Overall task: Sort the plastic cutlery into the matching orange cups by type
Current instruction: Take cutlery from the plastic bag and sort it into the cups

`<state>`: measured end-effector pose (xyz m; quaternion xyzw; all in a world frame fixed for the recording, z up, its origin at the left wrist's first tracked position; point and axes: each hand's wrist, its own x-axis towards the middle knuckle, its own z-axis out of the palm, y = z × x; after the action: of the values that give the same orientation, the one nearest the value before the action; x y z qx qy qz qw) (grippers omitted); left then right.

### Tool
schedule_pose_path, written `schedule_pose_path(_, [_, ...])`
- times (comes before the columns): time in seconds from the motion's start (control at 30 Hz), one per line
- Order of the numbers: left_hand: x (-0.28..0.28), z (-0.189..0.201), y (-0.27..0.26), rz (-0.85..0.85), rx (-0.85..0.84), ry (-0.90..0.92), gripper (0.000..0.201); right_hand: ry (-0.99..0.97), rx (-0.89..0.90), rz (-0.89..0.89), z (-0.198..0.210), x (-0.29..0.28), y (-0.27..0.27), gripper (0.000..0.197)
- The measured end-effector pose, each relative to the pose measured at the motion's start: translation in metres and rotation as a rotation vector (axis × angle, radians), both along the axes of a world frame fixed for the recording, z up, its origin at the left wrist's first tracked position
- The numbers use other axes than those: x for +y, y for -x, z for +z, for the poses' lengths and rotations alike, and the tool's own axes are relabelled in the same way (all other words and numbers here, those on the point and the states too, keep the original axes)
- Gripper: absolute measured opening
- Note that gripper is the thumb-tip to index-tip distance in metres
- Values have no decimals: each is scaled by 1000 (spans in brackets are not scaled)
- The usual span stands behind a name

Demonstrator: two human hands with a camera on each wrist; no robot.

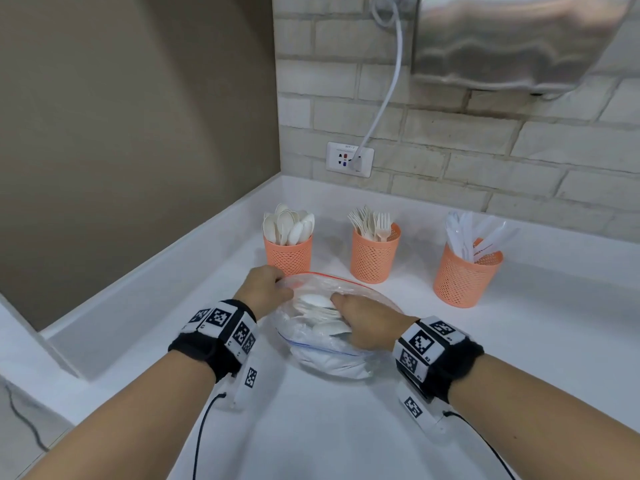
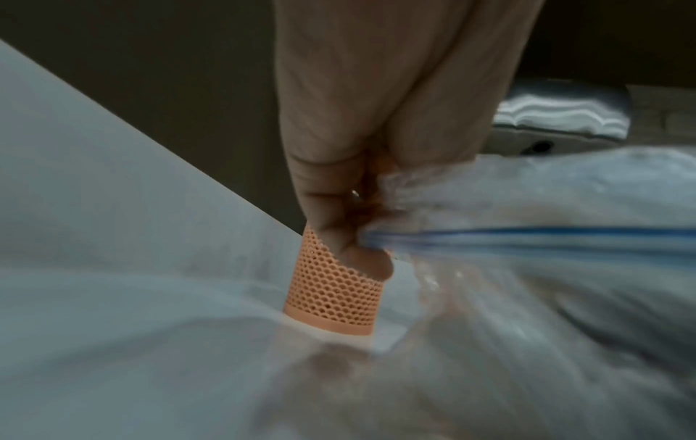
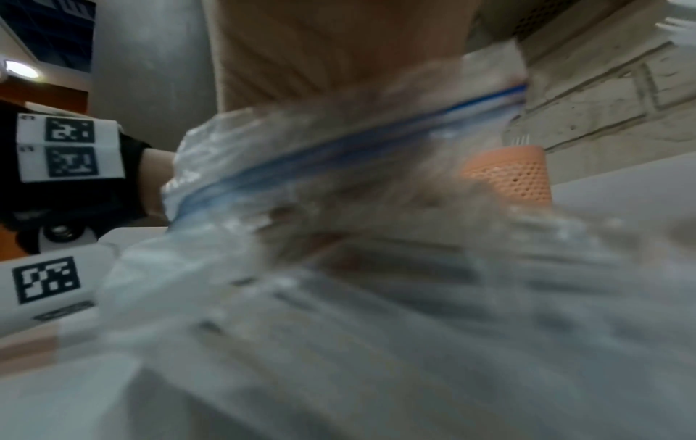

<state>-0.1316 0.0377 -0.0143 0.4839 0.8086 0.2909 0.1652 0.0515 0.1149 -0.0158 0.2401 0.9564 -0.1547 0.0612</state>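
Head view: a clear zip bag [image 1: 322,327] of white plastic cutlery [image 1: 317,308] is seen on the white counter [image 1: 519,341], just in front of three orange mesh cups. The bag's left edge is pinched by the left hand [image 1: 263,289]. The right hand [image 1: 363,325] is plunged into the bag's mouth, fingers curled among the pieces (what they grasp cannot be told). Spoons are held by the left cup [image 1: 289,254], forks by the middle cup [image 1: 374,254], knives by the right cup [image 1: 462,275].
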Motion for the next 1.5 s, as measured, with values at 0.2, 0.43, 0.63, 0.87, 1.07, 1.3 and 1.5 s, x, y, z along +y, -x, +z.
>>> schedule_pose_path(0.2, [3,-11,-7,-27,-33,-11,30,177,-103,-14,3,-3,-3,73])
schedule_pose_path(0.43, [2,-11,-4,10,-92,-58,31,126,-80,-9,-2,-9,-4,65])
schedule_pose_path(0.63, [-5,-6,0,-162,-207,91,23,116,106,-79,-5,0,-20,64])
schedule_pose_path(0.87, [-3,-1,-3,-169,74,48,9,500,503,-130,10,1,-33,36])
schedule_pose_path(1.07, [-9,13,-38,-499,-67,81,75,792,661,-246,24,5,-36,30])
schedule_pose_path(1.3, [-6,0,-75,-679,516,646,68,1255,854,-365,40,8,-36,1])
schedule_pose_path(1.5, [4,40,-84,-550,-185,227,20,1392,919,-309,46,5,-40,13])
